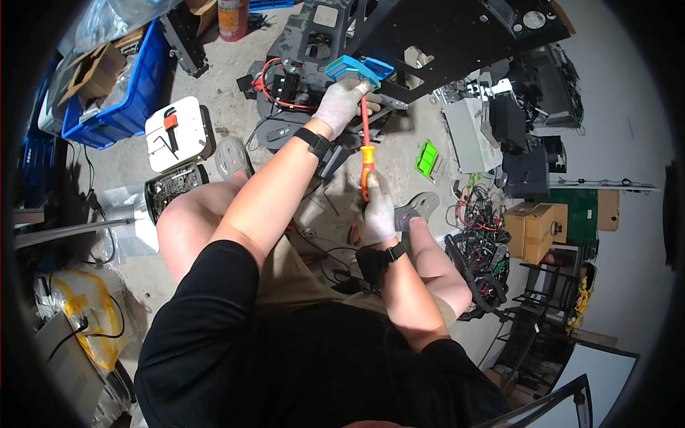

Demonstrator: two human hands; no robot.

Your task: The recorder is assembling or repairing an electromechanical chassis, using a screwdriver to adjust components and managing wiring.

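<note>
My right hand [379, 215], in a pale work glove, is closed round the orange-and-yellow handle of a screwdriver [367, 158]. Its red shaft points away from me, up to a blue bracket-like part [362, 69]. There my left hand [340, 105], also gloved, grips the blue part's near edge beside the screwdriver's tip; the tip itself is hidden by the fingers. Behind both stands a dark machine frame [287, 44] with a red cable [265, 76] at its left. A large black perforated panel [457, 39] rises to the right of the blue part.
Left on the floor are a blue crate [123, 107], a white lid [187, 132] holding an orange-handled tool, and a tray of screws [163, 187]. At right lie a bright green case [427, 158], tangled cables [479, 221] and a cardboard box [531, 234].
</note>
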